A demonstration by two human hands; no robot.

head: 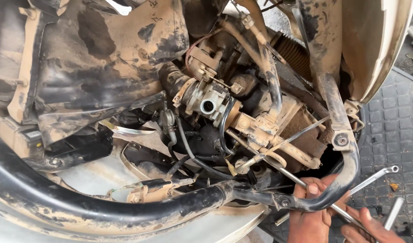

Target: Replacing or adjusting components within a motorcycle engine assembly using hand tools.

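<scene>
Head view, lower right corner: two grease-stained hands work on a long metal rod tool (305, 185). The left hand (311, 211) sits just under the black frame tube (125, 211), its fingers (313, 189) clamped around the rod's shaft, thumb on top. The right hand (368, 228) lies lower, at the picture's edge, its fingers wrapped on the same shaft near its outer end; part of this hand is cut off by the frame. The rod runs up and to the left from the hands, passing behind the curved frame bend (346, 171) toward the muddy engine casing (301, 135).

Beside the right hand, two slim metal tools lie on the dark tiled floor (395, 121): a wrench (377, 174) with a ring end and a plain bar (393, 213).

Farther in, at the centre, a carburettor (208, 99) with a round open port faces the camera, black hoses (188, 148) looping below it. A ribbed rubber boot (294, 51) sits up right of it. A mud-caked plastic panel (103, 58) fills the upper left, and a cream body panel (377, 40) the upper right.
</scene>
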